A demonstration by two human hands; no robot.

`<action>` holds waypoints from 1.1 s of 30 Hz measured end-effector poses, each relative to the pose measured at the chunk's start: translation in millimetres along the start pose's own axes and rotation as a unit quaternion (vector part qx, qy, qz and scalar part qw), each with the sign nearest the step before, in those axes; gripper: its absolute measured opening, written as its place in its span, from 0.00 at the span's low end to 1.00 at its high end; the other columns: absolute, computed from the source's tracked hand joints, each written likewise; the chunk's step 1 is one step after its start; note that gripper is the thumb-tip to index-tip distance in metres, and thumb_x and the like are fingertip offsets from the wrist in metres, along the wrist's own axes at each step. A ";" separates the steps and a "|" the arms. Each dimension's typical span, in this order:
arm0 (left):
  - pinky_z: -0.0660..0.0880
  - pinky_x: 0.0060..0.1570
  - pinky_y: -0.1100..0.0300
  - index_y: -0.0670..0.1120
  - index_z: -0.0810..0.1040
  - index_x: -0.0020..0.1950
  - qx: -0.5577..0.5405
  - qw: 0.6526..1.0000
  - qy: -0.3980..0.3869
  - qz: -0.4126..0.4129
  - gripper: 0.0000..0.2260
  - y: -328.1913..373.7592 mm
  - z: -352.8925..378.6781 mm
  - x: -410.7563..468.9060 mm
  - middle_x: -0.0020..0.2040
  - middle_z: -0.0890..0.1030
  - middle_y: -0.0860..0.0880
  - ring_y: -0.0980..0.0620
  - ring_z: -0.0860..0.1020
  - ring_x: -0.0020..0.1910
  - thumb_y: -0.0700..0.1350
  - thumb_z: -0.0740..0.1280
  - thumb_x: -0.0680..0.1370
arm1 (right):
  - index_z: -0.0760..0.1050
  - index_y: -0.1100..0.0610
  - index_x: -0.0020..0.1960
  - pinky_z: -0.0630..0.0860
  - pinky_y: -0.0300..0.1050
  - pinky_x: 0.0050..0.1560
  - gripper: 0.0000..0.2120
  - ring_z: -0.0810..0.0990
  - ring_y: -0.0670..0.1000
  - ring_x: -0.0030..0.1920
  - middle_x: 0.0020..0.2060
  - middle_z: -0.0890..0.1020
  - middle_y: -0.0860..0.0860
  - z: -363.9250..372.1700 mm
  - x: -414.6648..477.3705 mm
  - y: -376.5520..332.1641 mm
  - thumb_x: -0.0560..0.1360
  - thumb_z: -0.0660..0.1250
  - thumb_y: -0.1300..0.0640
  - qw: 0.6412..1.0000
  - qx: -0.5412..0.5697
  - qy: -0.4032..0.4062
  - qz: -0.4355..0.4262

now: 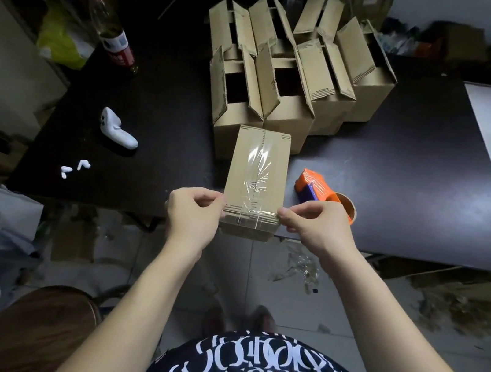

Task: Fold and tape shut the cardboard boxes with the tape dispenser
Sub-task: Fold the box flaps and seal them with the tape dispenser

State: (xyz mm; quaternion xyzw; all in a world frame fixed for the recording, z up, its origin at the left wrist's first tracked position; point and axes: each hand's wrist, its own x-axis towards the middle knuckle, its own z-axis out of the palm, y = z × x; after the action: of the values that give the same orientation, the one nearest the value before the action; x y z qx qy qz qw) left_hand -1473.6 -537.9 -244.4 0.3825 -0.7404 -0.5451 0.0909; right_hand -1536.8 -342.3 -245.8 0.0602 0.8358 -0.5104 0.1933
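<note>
The closed box (pixel 256 181) lies at the near edge of the dark surface (pixel 399 178), with one line of tape along its top seam. A second strip of tape (pixel 248 217) crosses its near end. The left hand (pixel 191 214) and right hand (pixel 316 227) each pinch one end of it in curled fingers (pixel 206 200). Sealing looks nearly done; the next move calls for pressing those ends down the sides. One tape dispenser (pixel 320 191) sits at 3 o'clock. Roughly seven open boxes (pixel 287 73) stand at 12 o'clock, though overlap blurs the count.

A cluttered packing room: open cartons (pixel 291 74) crowd a black table (pixel 399 178).
</note>
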 end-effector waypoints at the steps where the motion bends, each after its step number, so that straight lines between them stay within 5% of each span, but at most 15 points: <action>1: 0.81 0.41 0.60 0.52 0.85 0.37 0.003 1.000 0.002 -0.003 0.10 0.0 0.0 1.2 0.31 0.84 0.52 0.50 0.86 0.38 0.40 0.74 0.76 | 0.87 0.53 0.43 0.84 0.45 0.44 0.07 0.86 0.49 0.42 0.37 0.87 0.48 1.2 0.5 -0.1 0.74 0.79 0.49 1.000 -0.008 0.004 -0.003; 13: 0.73 0.41 0.61 0.49 0.86 0.42 0.093 0.993 0.044 0.051 0.05 0.4 2.3 0.7 0.38 0.84 0.55 0.53 0.82 0.42 0.44 0.72 0.77 | 0.87 0.53 0.44 0.84 0.45 0.47 0.07 0.86 0.48 0.41 0.36 0.87 0.46 9.1 -0.7 1.1 0.74 0.78 0.49 0.999 -0.030 0.007 -0.023; 18: 0.67 0.42 0.76 0.51 0.84 0.45 0.127 0.988 0.045 0.075 0.03 -4.7 4.2 0.1 0.54 0.75 0.49 0.56 0.71 0.48 0.45 0.73 0.79 | 0.87 0.51 0.42 0.85 0.52 0.49 0.07 0.85 0.48 0.41 0.36 0.87 0.47 10.1 0.5 3.8 0.74 0.78 0.48 0.999 -0.026 0.028 -0.014; 21: 0.79 0.48 0.57 0.55 0.82 0.40 0.106 0.992 0.033 0.052 0.08 -11.4 4.8 6.7 0.46 0.81 0.54 0.53 0.78 0.47 0.45 0.74 0.79 | 0.87 0.51 0.41 0.85 0.55 0.50 0.08 0.85 0.49 0.41 0.35 0.87 0.47 11.5 -0.7 5.2 0.74 0.78 0.48 0.999 -0.022 0.028 -0.012; 28: 0.75 0.41 0.65 0.46 0.87 0.45 -0.083 0.994 -0.006 -0.073 0.03 -13.2 3.7 11.2 0.41 0.86 0.52 0.57 0.81 0.43 0.39 0.76 0.76 | 0.86 0.54 0.44 0.82 0.49 0.50 0.07 0.84 0.50 0.45 0.39 0.86 0.50 10.9 -4.2 4.4 0.77 0.76 0.51 1.000 0.022 0.006 0.002; 33: 0.73 0.47 0.58 0.46 0.88 0.48 -0.203 0.954 -0.064 -0.209 0.05 -26.6 3.7 23.0 0.44 0.88 0.50 0.53 0.82 0.44 0.40 0.79 0.73 | 0.85 0.56 0.48 0.82 0.46 0.42 0.08 0.81 0.48 0.46 0.45 0.86 0.52 13.5 -3.6 13.4 0.77 0.75 0.51 0.992 0.109 -0.029 0.055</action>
State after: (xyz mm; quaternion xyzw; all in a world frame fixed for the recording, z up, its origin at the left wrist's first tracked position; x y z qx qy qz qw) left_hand -1479.1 -553.5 -275.6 0.4664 -0.5216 -0.7144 0.0029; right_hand -1526.0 -347.5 -261.0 0.1119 0.7647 -0.5884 0.2377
